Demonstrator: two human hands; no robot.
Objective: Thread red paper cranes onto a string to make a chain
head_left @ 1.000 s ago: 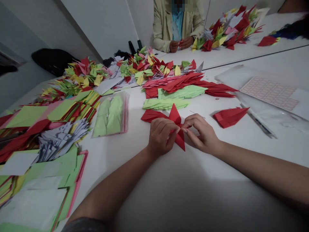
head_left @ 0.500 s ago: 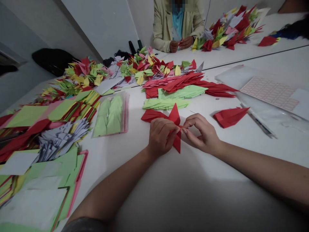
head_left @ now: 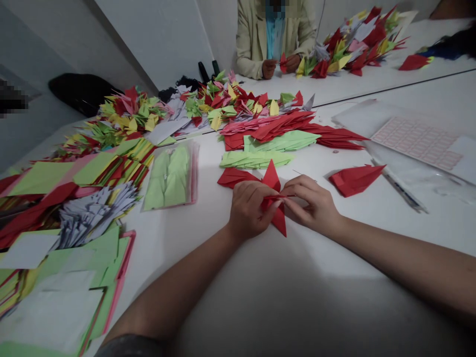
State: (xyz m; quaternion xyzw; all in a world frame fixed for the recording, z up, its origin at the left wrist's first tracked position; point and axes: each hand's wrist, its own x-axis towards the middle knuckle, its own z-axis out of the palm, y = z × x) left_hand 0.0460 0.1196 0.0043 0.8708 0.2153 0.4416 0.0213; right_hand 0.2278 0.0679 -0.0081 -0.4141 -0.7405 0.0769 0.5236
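White table (head_left: 297,302), with many folded paper pieces already stacked beyond the fingers: green folds (head_left: 256,159), red folds (head_left: 271,126). Left hand (head_left: 247,210) and right hand (head_left: 311,204) pinch a red origami piece (head_left: 272,178) between closed fingertips, still in work; another red fold (head_left: 356,179) lies right of them.

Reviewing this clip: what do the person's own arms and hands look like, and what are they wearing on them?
Each grip, the left hand and the right hand, is bare, with no gloves. Both forearms, the left forearm and the right forearm, are bare too, with no watch or band visible. A dark grey sleeve shows at the bottom edge of the view, on the left arm.
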